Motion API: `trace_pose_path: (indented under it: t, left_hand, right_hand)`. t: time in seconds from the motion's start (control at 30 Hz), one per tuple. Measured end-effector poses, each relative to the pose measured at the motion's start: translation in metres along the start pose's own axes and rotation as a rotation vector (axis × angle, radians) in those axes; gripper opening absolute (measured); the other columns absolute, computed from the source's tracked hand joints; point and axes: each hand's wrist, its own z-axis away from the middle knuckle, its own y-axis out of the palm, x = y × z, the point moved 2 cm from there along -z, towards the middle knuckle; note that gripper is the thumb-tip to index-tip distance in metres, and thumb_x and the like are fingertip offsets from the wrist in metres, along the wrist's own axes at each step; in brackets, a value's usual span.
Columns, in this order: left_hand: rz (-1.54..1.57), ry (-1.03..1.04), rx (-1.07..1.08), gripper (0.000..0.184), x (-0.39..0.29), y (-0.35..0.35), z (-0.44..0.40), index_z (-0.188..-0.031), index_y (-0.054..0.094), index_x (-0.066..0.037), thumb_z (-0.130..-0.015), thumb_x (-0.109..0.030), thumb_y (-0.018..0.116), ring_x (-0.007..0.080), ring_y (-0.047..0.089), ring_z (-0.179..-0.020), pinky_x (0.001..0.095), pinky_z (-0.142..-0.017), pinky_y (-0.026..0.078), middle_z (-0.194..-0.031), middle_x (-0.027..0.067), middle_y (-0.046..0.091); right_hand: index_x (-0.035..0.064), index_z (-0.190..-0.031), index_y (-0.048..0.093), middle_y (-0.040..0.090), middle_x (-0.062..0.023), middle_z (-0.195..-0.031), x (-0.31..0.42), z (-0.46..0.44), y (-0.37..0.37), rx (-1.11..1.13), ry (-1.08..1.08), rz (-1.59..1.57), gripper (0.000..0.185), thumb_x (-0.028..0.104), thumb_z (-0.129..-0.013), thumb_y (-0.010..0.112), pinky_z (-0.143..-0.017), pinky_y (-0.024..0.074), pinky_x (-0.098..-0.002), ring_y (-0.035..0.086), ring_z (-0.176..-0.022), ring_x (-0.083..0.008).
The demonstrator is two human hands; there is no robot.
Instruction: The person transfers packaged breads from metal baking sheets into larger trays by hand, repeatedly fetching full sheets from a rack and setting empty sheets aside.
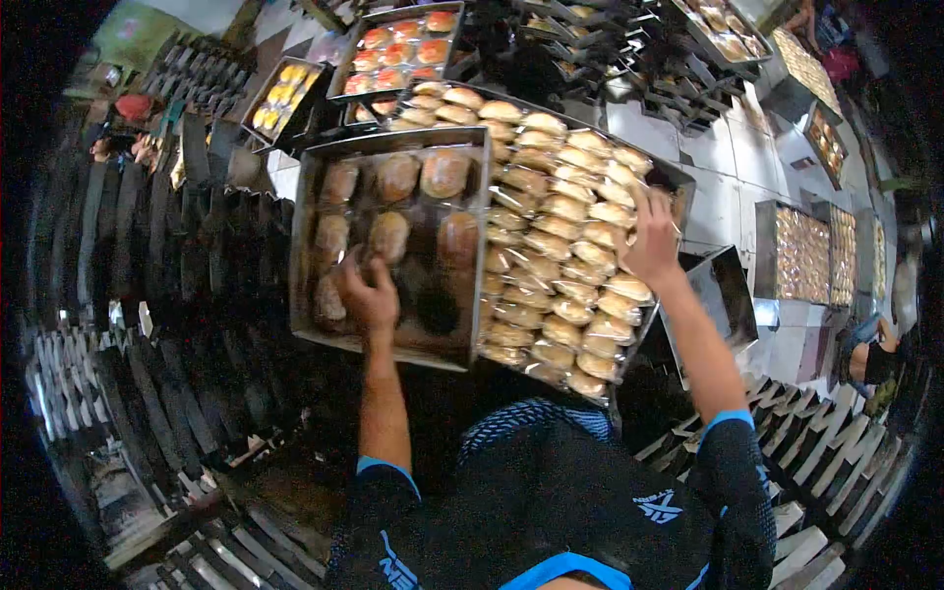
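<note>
A dark square tray holds browned buns spaced apart, and bare, darkened patches of its floor show. My left hand reaches into it, thumb and forefinger apart, just below a bun near the middle. Whether the fingertips touch that bun is unclear. Beside it on the right lies a larger tray packed with rows of pale buns in clear, shiny wrapping. Along its right side my right hand is closed around one of the wrapped buns, partly hiding it.
Behind are a tray of red-topped buns and a small tray of yellow-topped buns. Stacked dark trays crowd the left. An empty dark tin stands at the right, with more bun trays on the tiled floor beyond.
</note>
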Motion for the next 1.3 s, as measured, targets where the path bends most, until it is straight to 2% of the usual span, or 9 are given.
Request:
trace_pose_path:
  t: [0.17,0.27,0.5,0.73,0.9,0.97,1.07,1.2,1.3]
  left_hand:
    - [-0.155,-0.379,0.353,0.060,0.061,-0.037,-0.052,-0.134,0.037,0.001,-0.091,-0.038,0.049,0.0421,0.040,-0.122,0.0497,-0.099,0.034,-0.130,0.0266,0.043]
    - [0.041,0.028,0.439,0.065,0.076,0.008,-0.050,-0.136,0.033,-0.003,-0.087,-0.041,0.054,0.0409,0.040,-0.123,0.0463,-0.101,0.033,-0.130,0.0254,0.044]
    - [0.100,-0.189,0.727,0.092,0.080,0.087,-0.047,-0.129,0.038,0.001,-0.061,-0.045,0.079,0.0367,0.050,-0.112,0.0432,-0.094,0.041,-0.124,0.0229,0.050]
    - [0.709,-0.271,0.887,0.050,-0.054,0.046,-0.019,-0.119,0.045,0.000,-0.076,-0.015,0.066,0.0222,0.057,-0.101,0.0341,-0.087,0.046,-0.113,0.0128,0.055]
    - [1.206,-0.260,0.889,0.058,-0.204,0.083,0.005,-0.134,0.029,-0.001,-0.081,-0.004,0.053,0.0209,0.055,-0.104,0.0329,-0.085,0.048,-0.117,0.0116,0.052]
    - [1.061,-0.071,0.694,0.071,-0.253,0.121,0.013,-0.141,0.019,-0.005,-0.083,-0.010,0.061,0.0233,0.052,-0.108,0.0326,-0.086,0.048,-0.128,0.0176,0.041]
    - [0.779,-0.037,0.806,0.052,-0.314,0.184,0.020,-0.132,0.038,-0.003,-0.086,-0.017,0.059,0.0290,0.054,-0.108,0.0370,-0.086,0.048,-0.125,0.0206,0.048]
    - [0.272,0.027,0.902,0.052,-0.341,0.275,0.038,-0.124,0.048,0.004,-0.080,-0.021,0.060,0.0296,0.062,-0.093,0.0370,-0.086,0.049,-0.109,0.0228,0.060]
    - [0.007,0.229,0.946,0.042,-0.368,0.289,0.057,-0.111,0.058,0.006,-0.080,-0.022,0.051,0.0425,0.061,-0.088,0.0421,-0.083,0.048,-0.092,0.0295,0.062]
  right_hand:
    - [0.0020,-0.132,0.037,0.042,-0.0254,-0.129,0.215,-0.043,0.048,0.394,-0.256,-0.139,0.077,0.024,-0.066,0.068,-0.096,0.0373,-0.0479,0.045,-0.114,-0.0397]
    - [0.0067,-0.141,0.027,0.042,-0.0252,-0.128,0.224,-0.054,0.157,0.137,-0.222,0.552,0.094,0.030,-0.062,0.073,-0.097,0.0320,-0.0555,0.043,-0.115,-0.0416]
    - [0.0084,-0.139,0.029,0.045,-0.0242,-0.120,0.252,-0.043,0.029,0.412,-0.059,0.048,0.089,0.024,-0.062,0.070,-0.099,0.0315,-0.0527,0.045,-0.112,-0.0413]
    - [0.0021,-0.115,0.053,0.060,-0.0154,-0.104,0.016,0.023,-0.047,-0.468,0.436,-0.690,0.045,0.004,-0.071,0.063,-0.085,0.0479,-0.0337,0.059,-0.099,-0.0217]
    - [0.0058,-0.121,0.050,0.057,-0.0200,-0.112,-0.104,0.001,-0.049,0.215,0.375,-0.207,0.064,0.034,-0.067,0.071,-0.095,0.0403,-0.0484,0.056,-0.105,-0.0310]
    - [0.0095,-0.123,0.047,0.057,-0.0124,-0.118,-0.116,-0.007,-0.032,0.512,0.290,0.079,0.067,0.054,-0.074,0.061,-0.099,0.0051,-0.0730,0.052,-0.113,-0.0311]
    - [0.0132,-0.121,0.048,0.060,-0.0085,-0.115,-0.169,0.000,0.031,0.612,0.106,0.102,0.043,0.043,-0.089,0.046,-0.099,-0.0021,-0.0723,0.055,-0.110,-0.0281]
    - [0.0035,-0.109,0.051,0.059,-0.0130,-0.098,-0.163,0.030,0.004,0.133,0.019,0.046,0.044,0.027,-0.073,0.063,-0.102,0.0184,-0.0644,0.055,-0.102,-0.0301]
    - [0.0045,-0.120,0.044,0.046,-0.0201,-0.117,-0.149,0.042,-0.058,-0.145,0.231,-0.232,0.069,0.029,-0.062,0.071,-0.103,0.0291,-0.0495,0.046,-0.114,-0.0336]
